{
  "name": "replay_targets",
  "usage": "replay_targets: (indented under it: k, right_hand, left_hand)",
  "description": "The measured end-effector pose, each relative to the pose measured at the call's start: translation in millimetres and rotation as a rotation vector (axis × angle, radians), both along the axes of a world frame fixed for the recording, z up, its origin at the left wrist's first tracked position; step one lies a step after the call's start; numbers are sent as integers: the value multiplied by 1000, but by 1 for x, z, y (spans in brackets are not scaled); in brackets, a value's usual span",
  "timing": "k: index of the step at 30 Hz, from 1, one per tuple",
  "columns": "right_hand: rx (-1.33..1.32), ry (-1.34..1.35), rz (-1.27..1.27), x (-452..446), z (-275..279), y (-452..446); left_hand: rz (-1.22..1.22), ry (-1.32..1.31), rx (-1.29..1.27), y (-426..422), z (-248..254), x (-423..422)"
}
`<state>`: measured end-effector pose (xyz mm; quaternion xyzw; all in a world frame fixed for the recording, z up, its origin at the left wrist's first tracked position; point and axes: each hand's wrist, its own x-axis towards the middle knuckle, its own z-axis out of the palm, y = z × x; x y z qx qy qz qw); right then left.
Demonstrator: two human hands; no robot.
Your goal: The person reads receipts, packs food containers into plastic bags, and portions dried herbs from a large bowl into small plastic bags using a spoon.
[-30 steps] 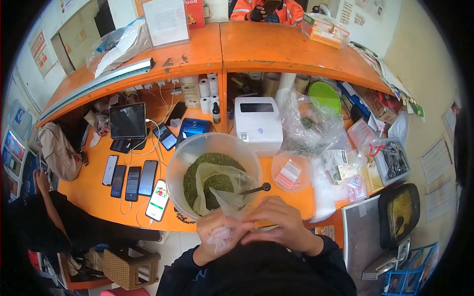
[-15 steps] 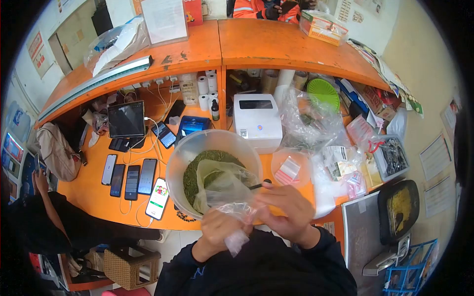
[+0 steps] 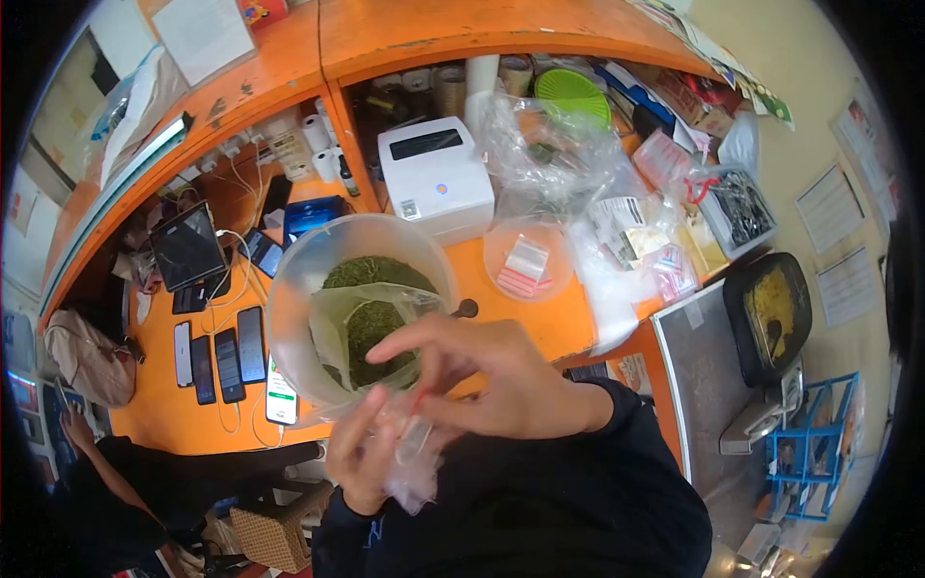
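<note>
Clear plastic bag (image 3: 414, 478), held by left hand (image 3: 362, 455), fingers looser than before, right hand (image 3: 501, 380) half-open, touching it

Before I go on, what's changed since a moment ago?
Your view has turned; the person in orange is out of frame. Your right hand has moved left, its fingers over the bucket. Your left hand still holds clear plastic; the bucket stays beside the white printer.

Clear plastic bucket (image 3: 289, 318), white printer (image 3: 436, 180) (matt plastic), glossy phones (image 3: 251, 345) w/ glass.
</note>
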<state>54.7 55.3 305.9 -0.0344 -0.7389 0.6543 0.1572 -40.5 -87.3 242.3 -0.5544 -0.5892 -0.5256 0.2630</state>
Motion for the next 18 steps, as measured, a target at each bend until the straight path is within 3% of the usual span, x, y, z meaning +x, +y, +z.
replay_targets:
  k: [4, 9, 12, 15, 18]
  right_hand:
    - [60, -3, 63, -1, -4, -2]
    - [176, 101, -87, 0, -7, 25]
    - [720, 151, -398, -20, -17, 56]
    - [885, 62, -134, -44, -36, 49]
    - [1314, -55, 25, -67, -46, 31]
  left_hand:
    - [49, 119, -135, -37, -27, -22]
    - [72, -162, -119, -51, 0, -20]
    - [197, -446, -2, -65, -5, -18]
    - [273, -637, 31, -75, -7, -25]
    - [327, -767, -1, -81, -7, -28]
